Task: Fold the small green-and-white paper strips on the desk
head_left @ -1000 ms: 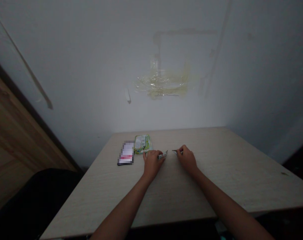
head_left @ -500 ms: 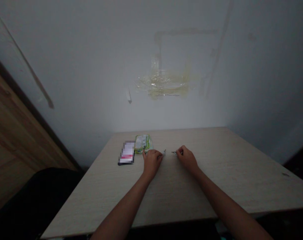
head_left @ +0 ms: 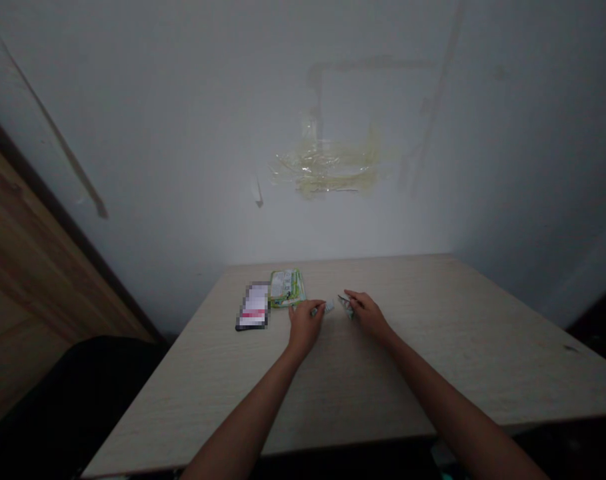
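My left hand [head_left: 305, 323] rests on the pale wooden table [head_left: 433, 347], fingers closed on a small silvery piece [head_left: 327, 307] that pokes out to the right. My right hand [head_left: 367, 312] sits a little to the right, pinching a second small silvery piece [head_left: 346, 305] at its fingertips. The two pieces are close together with a small gap between them. What the pieces are is too dim and small to tell. A green and white packet [head_left: 286, 287] lies just beyond my left hand.
A phone [head_left: 253, 307] with a lit screen lies left of the packet. A white wall [head_left: 183, 133] with yellowed tape residue [head_left: 327, 167] rises behind the table. A dark chair [head_left: 67, 400] and wooden panel [head_left: 23, 267] stand at the left.
My right hand has shifted left and forward, bringing its small piece closer to the one in my left hand. The left hand has barely moved.
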`<control>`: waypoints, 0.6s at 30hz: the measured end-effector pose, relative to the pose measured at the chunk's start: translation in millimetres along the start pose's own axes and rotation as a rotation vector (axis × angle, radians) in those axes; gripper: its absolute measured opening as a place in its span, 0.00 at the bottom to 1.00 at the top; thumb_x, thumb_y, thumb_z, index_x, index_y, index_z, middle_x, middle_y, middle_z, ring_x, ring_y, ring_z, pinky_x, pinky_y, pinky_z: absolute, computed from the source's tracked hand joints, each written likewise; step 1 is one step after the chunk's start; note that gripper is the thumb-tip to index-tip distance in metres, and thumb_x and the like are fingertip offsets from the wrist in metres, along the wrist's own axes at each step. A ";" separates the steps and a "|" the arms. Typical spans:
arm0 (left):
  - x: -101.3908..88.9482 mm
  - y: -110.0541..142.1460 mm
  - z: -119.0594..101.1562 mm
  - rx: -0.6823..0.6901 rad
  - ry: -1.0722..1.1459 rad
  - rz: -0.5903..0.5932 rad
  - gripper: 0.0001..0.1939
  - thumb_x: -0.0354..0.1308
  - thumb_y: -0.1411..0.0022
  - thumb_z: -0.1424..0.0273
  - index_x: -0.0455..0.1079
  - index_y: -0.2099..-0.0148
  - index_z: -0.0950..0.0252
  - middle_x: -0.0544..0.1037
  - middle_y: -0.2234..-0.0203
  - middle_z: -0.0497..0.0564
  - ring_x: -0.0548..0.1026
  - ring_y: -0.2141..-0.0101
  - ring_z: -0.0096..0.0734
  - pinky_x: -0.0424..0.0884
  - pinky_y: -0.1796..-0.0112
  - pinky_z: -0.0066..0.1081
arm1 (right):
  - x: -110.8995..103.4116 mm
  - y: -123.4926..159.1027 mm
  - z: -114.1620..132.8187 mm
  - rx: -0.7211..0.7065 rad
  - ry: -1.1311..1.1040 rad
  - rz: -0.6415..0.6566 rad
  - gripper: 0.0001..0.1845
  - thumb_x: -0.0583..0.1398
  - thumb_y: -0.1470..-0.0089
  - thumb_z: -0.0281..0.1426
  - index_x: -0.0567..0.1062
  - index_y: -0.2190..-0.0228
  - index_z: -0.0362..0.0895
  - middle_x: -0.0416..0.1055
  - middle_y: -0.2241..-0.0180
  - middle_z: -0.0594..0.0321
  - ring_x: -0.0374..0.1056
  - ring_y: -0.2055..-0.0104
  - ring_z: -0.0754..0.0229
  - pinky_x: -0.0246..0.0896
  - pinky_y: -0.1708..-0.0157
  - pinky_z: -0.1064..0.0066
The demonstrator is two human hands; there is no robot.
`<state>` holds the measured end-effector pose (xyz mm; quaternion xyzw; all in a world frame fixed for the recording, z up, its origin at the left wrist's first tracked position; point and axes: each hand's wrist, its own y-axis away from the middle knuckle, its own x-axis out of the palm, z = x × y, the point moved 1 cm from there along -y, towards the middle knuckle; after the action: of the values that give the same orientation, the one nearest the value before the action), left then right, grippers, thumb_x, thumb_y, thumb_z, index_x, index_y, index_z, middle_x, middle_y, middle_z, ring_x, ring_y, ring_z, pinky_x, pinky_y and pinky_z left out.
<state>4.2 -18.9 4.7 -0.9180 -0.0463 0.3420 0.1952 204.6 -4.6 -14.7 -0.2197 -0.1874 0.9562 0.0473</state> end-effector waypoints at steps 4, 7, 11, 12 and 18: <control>1.1 -0.9 1.3 -0.019 0.099 -0.011 0.12 0.55 0.39 0.64 0.79 0.61 0.61 0.82 0.61 0.53 0.76 0.56 0.38 0.65 0.48 0.41 | 5.1 1.8 -0.3 -0.019 -0.039 0.044 0.22 0.54 0.45 0.35 0.76 0.51 0.45 0.73 0.55 0.55 0.66 0.50 0.54 0.59 0.45 0.58; 1.7 -1.1 2.3 -0.037 0.173 -0.017 0.12 0.56 0.40 0.62 0.79 0.62 0.61 0.83 0.63 0.53 0.77 0.58 0.38 0.67 0.52 0.39 | 8.8 2.8 0.6 -0.011 -0.081 0.047 0.20 0.55 0.46 0.35 0.77 0.54 0.46 0.72 0.55 0.56 0.66 0.50 0.54 0.60 0.46 0.58; 0.8 -1.5 2.6 -0.071 0.239 -0.032 0.13 0.58 0.42 0.60 0.79 0.64 0.62 0.83 0.66 0.52 0.78 0.61 0.37 0.68 0.53 0.38 | 10.7 3.6 3.5 0.055 -0.179 0.036 0.20 0.57 0.49 0.38 0.74 0.55 0.44 0.72 0.54 0.56 0.69 0.55 0.55 0.64 0.51 0.60; 0.4 -1.6 2.3 -0.077 0.252 -0.039 0.13 0.58 0.43 0.60 0.79 0.65 0.63 0.83 0.67 0.51 0.78 0.62 0.37 0.68 0.54 0.37 | 10.7 3.9 4.6 0.081 -0.212 0.049 0.21 0.58 0.50 0.39 0.73 0.55 0.44 0.72 0.56 0.56 0.70 0.57 0.55 0.65 0.52 0.60; -0.9 -1.3 -0.3 -0.077 0.315 -0.061 0.13 0.59 0.44 0.60 0.77 0.68 0.64 0.82 0.71 0.51 0.78 0.68 0.35 0.71 0.61 0.33 | 11.5 5.5 10.5 0.201 -0.392 0.121 0.21 0.64 0.57 0.41 0.70 0.62 0.45 0.74 0.65 0.61 0.72 0.63 0.56 0.66 0.59 0.64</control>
<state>3.8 -17.9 5.9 -0.9652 -0.0560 0.1859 0.1752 189.6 -11.2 -12.7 -0.0349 -0.0831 0.9956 -0.0259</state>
